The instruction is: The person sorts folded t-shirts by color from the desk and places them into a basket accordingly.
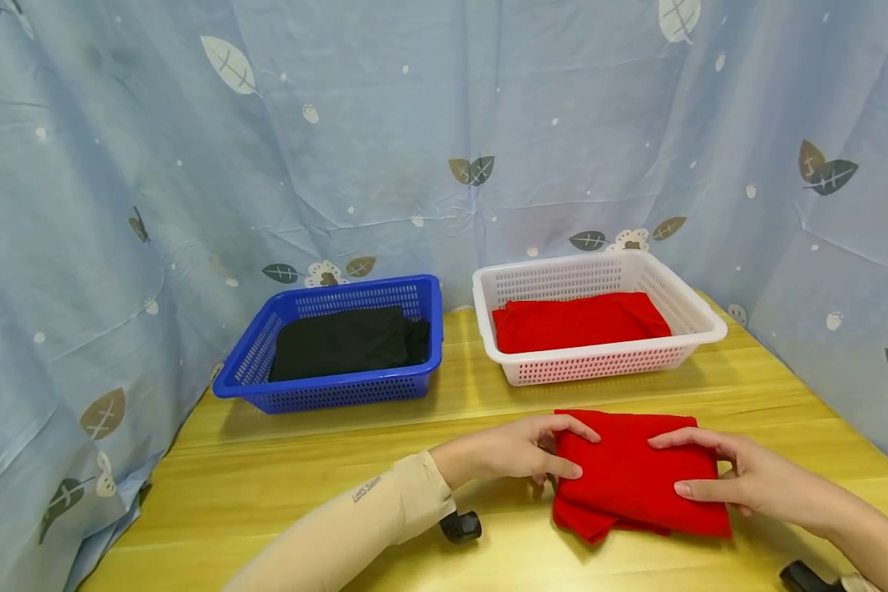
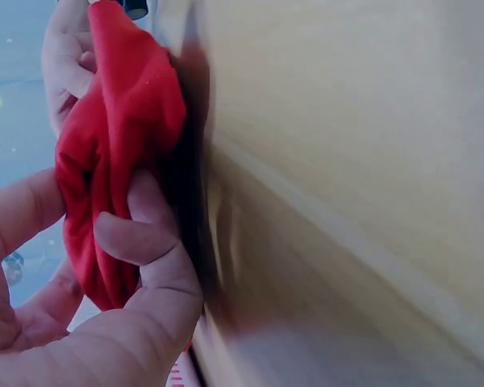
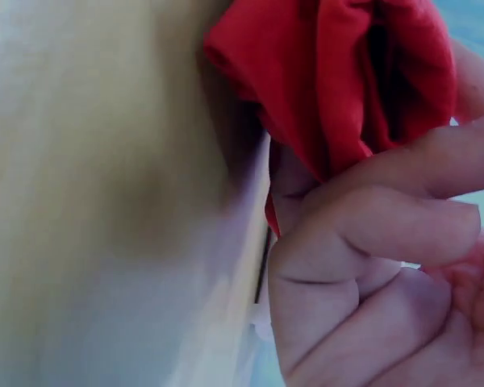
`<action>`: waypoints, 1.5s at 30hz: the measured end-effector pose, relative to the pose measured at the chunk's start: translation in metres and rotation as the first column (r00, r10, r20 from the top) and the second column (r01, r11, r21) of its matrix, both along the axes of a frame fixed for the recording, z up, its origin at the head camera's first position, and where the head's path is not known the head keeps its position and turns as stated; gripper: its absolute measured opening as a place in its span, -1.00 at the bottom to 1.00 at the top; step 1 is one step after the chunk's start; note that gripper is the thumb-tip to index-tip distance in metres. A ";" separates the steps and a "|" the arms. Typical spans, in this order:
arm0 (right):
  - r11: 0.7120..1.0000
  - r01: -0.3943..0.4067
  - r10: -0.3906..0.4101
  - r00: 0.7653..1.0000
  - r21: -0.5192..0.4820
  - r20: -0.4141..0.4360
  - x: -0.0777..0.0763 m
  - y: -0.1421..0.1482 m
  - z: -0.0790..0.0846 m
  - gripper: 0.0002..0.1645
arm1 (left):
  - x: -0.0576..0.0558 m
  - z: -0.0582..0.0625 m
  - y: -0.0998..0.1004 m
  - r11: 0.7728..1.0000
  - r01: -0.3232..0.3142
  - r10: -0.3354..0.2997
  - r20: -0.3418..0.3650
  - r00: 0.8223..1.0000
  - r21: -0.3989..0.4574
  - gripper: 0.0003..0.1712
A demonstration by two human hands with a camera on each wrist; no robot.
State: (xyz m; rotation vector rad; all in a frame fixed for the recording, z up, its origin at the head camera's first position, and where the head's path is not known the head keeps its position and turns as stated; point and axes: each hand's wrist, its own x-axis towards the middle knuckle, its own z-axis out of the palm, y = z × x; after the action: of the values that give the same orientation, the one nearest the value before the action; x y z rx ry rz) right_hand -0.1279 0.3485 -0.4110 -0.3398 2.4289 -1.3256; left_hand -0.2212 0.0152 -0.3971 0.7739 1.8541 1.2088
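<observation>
A folded red cloth (image 1: 636,477) is held between two hands close over the wooden table, its lower left corner hanging a little loose. My left hand (image 1: 521,450) grips its left edge, with thumb and index finger on top and the other fingers tucked beneath. On the right edge my right hand (image 1: 755,481) does likewise, thumb and index finger lying over the top. In the left wrist view the layers of the red cloth (image 2: 117,153) bunch between the fingers. The right wrist view has curled fingers under the cloth's folded edge (image 3: 339,81).
Behind the hands stands a white basket (image 1: 599,362) with folded red cloth (image 1: 580,323) inside. A blue basket (image 1: 340,393) with folded black cloth (image 1: 340,344) stands to its left. A blue leaf-patterned curtain (image 1: 385,131) hangs around the wooden table (image 1: 281,460).
</observation>
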 end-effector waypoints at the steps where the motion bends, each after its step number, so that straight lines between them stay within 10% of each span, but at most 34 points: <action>1: 1.000 0.005 -0.005 1.000 0.002 -0.006 0.000 0.000 0.002 -0.38 | 0.001 0.001 -0.001 1.000 -0.002 0.002 -0.001 1.000 0.004 -0.46; 20: 0.991 0.097 -0.079 0.979 0.092 -0.187 -0.003 0.002 0.060 -0.34 | 0.003 0.063 -0.008 0.994 -0.013 0.039 -0.237 0.971 0.111 -0.48; 35: 0.986 0.130 -0.101 0.963 0.102 -0.252 -0.079 -0.010 0.117 -0.33 | -0.050 0.105 -0.007 0.974 -0.167 0.206 -0.287 0.936 0.153 -0.50; 45: 0.987 0.127 -0.105 0.973 0.100 -0.204 -0.136 -0.015 0.129 -0.21 | -0.090 0.108 0.006 0.950 -0.284 0.311 -0.327 0.892 0.130 -0.50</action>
State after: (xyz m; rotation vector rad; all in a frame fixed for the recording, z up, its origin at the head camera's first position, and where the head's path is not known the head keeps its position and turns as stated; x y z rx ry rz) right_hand -0.2642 0.3337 -0.2818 -0.3177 2.7142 -1.2480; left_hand -0.3115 0.0214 -0.2893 0.8038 2.2904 1.4152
